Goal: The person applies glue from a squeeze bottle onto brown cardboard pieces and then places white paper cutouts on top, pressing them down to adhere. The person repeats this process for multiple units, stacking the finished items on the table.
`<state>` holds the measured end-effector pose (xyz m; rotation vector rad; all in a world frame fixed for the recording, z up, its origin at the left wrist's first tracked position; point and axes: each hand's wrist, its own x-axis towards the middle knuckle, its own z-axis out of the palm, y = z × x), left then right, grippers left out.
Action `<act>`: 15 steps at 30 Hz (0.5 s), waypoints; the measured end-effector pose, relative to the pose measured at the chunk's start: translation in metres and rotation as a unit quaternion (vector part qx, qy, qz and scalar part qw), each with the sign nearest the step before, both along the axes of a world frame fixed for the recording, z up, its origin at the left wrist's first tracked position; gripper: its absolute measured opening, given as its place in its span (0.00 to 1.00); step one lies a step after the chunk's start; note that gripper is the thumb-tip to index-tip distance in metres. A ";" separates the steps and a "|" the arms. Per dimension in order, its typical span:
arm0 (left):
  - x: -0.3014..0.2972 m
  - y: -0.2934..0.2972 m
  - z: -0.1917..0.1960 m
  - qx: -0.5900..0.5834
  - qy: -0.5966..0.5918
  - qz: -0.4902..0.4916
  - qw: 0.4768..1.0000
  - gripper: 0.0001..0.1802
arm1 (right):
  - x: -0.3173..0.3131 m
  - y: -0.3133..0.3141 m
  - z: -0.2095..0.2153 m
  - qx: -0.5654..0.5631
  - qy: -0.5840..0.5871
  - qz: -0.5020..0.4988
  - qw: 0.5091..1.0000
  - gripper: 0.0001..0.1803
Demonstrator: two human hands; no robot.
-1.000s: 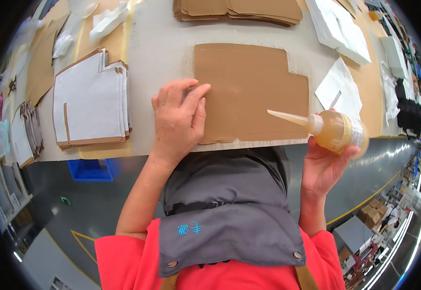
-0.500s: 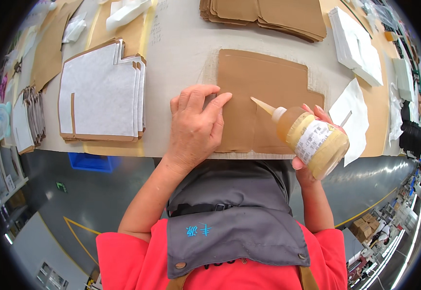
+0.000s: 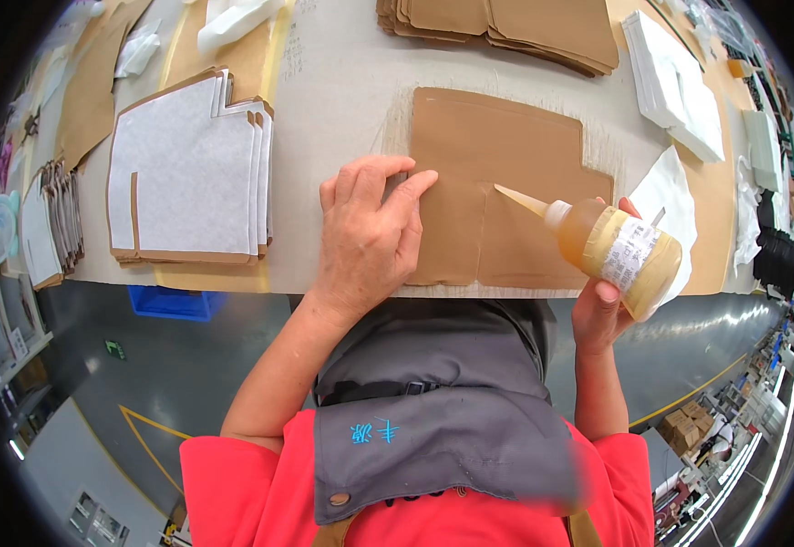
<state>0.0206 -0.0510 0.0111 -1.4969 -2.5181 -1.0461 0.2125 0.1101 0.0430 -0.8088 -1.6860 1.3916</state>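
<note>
A flat brown panel (image 3: 506,137) with a notched right side lies in front of me at the table's near edge. My left hand (image 3: 368,223) rests palm down at its left edge, fingers bent and apart, with the fingertips on the panel. In my right hand (image 3: 600,314) is a clear squeeze bottle (image 3: 629,255) of yellowish liquid, probably glue, with a white label and a long pointed nozzle. The bottle is tilted, its tip pointing left at the panel's middle, by the upper end of a thin line. Whether the tip touches cannot be told.
To the left lies a stack of white-faced panels (image 3: 192,173) with brown borders. More brown panels (image 3: 543,32) are stacked at the back. White pieces (image 3: 675,87) sit at the right, near a loose white sheet (image 3: 666,187). A blue bin (image 3: 174,303) is below the table's edge.
My right hand and the bottle have moved right; the nozzle tip has shifted slightly right across the panel. My left hand has stayed at the panel's left edge.
</note>
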 end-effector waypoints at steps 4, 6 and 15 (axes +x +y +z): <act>0.000 0.000 -0.001 0.004 0.008 -0.001 1.000 0.16 | 0.007 -0.001 0.001 -0.016 0.010 0.000 1.000 0.60; 0.000 0.000 -0.001 0.004 0.010 0.000 1.000 0.17 | 0.010 -0.003 0.002 -0.023 0.007 0.000 1.000 0.60; 0.001 0.000 -0.006 0.015 0.030 0.000 0.999 0.17 | 0.039 -0.015 0.003 -0.039 -0.023 0.022 0.999 0.61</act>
